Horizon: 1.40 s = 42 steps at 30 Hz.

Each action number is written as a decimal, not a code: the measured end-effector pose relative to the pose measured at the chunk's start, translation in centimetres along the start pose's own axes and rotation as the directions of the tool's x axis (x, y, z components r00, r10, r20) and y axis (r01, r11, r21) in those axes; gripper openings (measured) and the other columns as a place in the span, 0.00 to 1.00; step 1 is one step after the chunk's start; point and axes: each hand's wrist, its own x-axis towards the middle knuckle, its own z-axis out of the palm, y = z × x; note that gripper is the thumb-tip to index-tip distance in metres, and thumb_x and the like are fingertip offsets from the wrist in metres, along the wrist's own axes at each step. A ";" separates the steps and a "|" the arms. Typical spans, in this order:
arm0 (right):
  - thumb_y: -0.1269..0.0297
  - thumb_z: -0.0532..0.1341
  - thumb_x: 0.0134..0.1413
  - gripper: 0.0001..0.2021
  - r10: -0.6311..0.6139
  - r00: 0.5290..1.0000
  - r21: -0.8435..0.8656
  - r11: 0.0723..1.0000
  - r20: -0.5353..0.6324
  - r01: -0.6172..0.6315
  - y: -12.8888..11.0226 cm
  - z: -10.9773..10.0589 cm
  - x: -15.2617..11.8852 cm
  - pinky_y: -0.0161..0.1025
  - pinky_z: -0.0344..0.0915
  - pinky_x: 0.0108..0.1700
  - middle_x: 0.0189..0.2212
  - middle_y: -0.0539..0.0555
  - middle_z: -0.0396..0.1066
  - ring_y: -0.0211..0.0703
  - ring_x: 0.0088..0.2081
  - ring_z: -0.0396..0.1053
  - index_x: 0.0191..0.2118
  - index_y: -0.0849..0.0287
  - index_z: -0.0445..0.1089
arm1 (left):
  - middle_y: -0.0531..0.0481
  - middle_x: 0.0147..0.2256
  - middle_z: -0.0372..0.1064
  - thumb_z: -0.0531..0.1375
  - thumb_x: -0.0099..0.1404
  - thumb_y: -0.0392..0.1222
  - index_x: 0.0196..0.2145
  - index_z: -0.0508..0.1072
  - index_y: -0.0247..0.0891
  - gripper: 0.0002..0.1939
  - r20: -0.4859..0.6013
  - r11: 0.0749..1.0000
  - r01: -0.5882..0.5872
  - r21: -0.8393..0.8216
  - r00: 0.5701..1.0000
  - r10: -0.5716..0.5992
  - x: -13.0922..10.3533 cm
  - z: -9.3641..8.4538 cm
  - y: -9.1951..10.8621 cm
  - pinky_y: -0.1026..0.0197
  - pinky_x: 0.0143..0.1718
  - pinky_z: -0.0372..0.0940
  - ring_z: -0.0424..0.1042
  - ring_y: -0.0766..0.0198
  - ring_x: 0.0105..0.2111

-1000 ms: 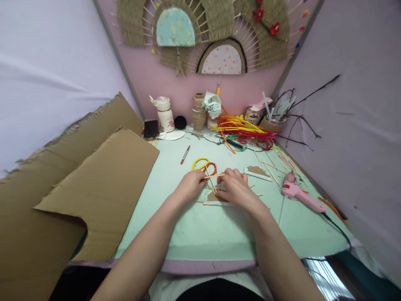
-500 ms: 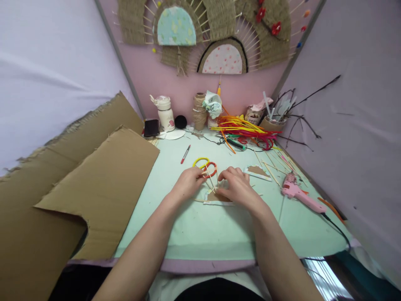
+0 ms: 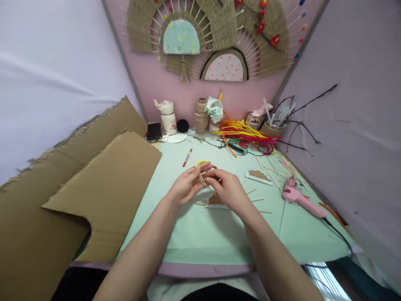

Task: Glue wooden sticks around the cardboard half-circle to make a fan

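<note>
My left hand (image 3: 189, 182) is curled around a few thin wooden sticks (image 3: 201, 177) that slant up past its fingers. Beside it, my right hand (image 3: 226, 187) has its fingertips bent together at the same sticks; what lies between them is partly hidden. Below both hands lies a half-round cardboard piece (image 3: 216, 200) with a white rim, with several sticks fanning out around it. Behind my fingers, the yellow and red scissors handles (image 3: 203, 163) show only in part.
A pink glue gun (image 3: 302, 200) with a black cord lies at the right. Another cardboard piece (image 3: 258, 175) and loose sticks are near it. Large cardboard sheets (image 3: 109, 188) cover the left. A red pen (image 3: 187, 158), twine spool (image 3: 201, 116), white bottle (image 3: 168, 118) and coloured pipe cleaners (image 3: 247, 133) stand or lie farther back.
Both hands have lifted off the cardboard piece and come closer together, with sticks now held in the left hand. The right hand has uncovered sticks on the right side. The view has tilted up slightly.
</note>
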 end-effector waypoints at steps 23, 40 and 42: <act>0.75 0.55 0.53 0.11 0.155 0.957 -0.539 0.842 0.246 0.003 0.8 1.6 0.2 0.33 0.55 0.34 0.29 0.52 0.77 0.40 0.33 0.71 0.29 0.57 0.73 | 0.41 0.51 0.71 0.54 0.71 0.43 0.41 0.75 0.34 0.12 -0.579 0.920 -0.384 0.078 0.734 0.356 0.3 -1.9 1.9 0.52 0.57 0.66 0.74 0.62 0.48; 0.76 0.57 0.54 0.09 0.150 0.961 -0.595 0.803 0.232 0.018 0.8 2.3 -0.2 0.37 0.55 0.34 0.31 0.59 0.75 0.45 0.35 0.71 0.28 0.61 0.73 | 0.40 0.49 0.71 0.52 0.72 0.40 0.39 0.75 0.33 0.12 -0.595 0.934 -0.354 0.051 0.740 0.313 0.3 -1.9 2.0 0.53 0.54 0.68 0.75 0.64 0.44; 0.73 0.58 0.57 0.08 0.129 0.968 -0.588 0.809 0.217 0.024 1.0 2.2 -0.2 0.38 0.56 0.36 0.32 0.59 0.75 0.45 0.37 0.71 0.29 0.60 0.73 | 0.40 0.50 0.71 0.52 0.72 0.41 0.41 0.74 0.34 0.13 -0.580 0.931 -0.347 0.110 0.738 0.344 0.4 -2.1 1.7 0.53 0.53 0.69 0.74 0.63 0.45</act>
